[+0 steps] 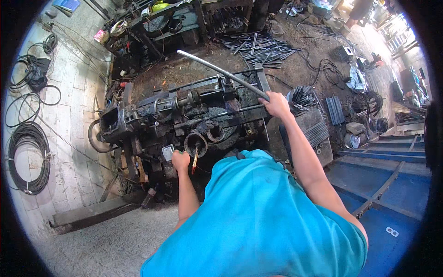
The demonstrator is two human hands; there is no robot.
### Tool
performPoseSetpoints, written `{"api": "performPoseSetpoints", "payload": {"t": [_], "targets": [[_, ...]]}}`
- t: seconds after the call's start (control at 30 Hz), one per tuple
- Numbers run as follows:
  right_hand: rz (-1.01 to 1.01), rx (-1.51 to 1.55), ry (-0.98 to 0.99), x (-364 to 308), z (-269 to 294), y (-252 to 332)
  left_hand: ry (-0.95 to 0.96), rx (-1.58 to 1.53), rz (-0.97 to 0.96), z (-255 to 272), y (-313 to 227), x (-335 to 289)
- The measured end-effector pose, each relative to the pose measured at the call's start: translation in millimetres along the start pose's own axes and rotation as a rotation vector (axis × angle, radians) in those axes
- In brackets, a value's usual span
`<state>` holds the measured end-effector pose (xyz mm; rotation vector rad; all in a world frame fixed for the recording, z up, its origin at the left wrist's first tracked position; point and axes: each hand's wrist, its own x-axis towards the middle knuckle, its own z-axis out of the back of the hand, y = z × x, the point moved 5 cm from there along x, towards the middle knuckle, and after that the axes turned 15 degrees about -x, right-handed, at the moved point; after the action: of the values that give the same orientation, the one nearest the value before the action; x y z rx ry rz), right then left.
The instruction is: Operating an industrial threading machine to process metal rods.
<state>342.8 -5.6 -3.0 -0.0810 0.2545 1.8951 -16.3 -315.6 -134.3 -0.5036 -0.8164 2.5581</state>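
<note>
My right hand (pixel 277 105) is wrapped round the lower end of a long grey metal bar (pixel 217 69). The bar slants up and to the left, above a dark, greasy machine (pixel 198 111) with shafts and rails. My left hand (pixel 181 160) is closed at the machine's near side, beside a small grey box (pixel 168 153); what its fingers hold is hidden. Just right of that hand, a round metal cup (pixel 195 144) has a thin stick with an orange-red end (pixel 195 161) in front of it. Dark metal shavings lie on the machine bed.
A heap of metal rods (pixel 258 48) lies on the floor beyond the machine. More short rods (pixel 302 97) stand bundled on the right, beside a worn tabletop (pixel 314 131). Coiled cable (pixel 28 157) hangs against the left wall. Blue metal panels (pixel 392 184) are at the right.
</note>
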Motion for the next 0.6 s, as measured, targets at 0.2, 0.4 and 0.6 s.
{"api": "performPoseSetpoints", "payload": {"t": [0.2, 0.4, 0.6], "targets": [[-0.035, -0.025, -0.044, -2.7, 8.7, 4.6, -0.031, -0.024, -0.043, 1.2, -3.7, -2.6], [0.006, 0.003, -0.009, 1.5, -3.7, -4.1, -0.012, -0.005, -0.04, -0.9, -1.1, -0.7], [-0.04, -0.008, -0.003, -2.2, 9.0, 2.2, -0.005, 0.025, -0.037, -5.3, 10.1, 3.9]]}}
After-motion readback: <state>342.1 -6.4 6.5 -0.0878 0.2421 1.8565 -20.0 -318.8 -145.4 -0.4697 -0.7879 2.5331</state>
